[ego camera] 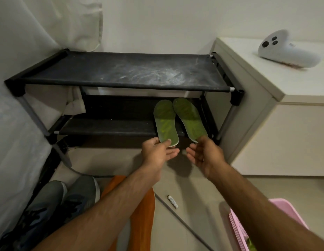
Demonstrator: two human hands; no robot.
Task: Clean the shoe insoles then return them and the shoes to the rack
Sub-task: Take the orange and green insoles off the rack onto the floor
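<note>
Two green insoles lie side by side on the lower shelf of the black shoe rack (pixel 103 131), with their heels sticking out over the front edge. My left hand (pixel 157 153) pinches the heel of the left insole (pixel 165 122), thumb on top and fingers underneath. My right hand (pixel 205 154) holds the heel of the right insole (pixel 189 118) at the thumb, its fingers loosely extended below. A pair of grey and blue shoes (pixel 54 205) stands on the floor at the lower left, beside the rack.
The rack's top shelf (pixel 121 69) is dusty and bare. An orange cloth (pixel 143 216) lies under my left forearm. A battery (pixel 173 201) and a cable lie on the floor. A pink basket (pixel 248 223) sits lower right. A white cabinet (pixel 266 124) carries a white controller (pixel 288 49).
</note>
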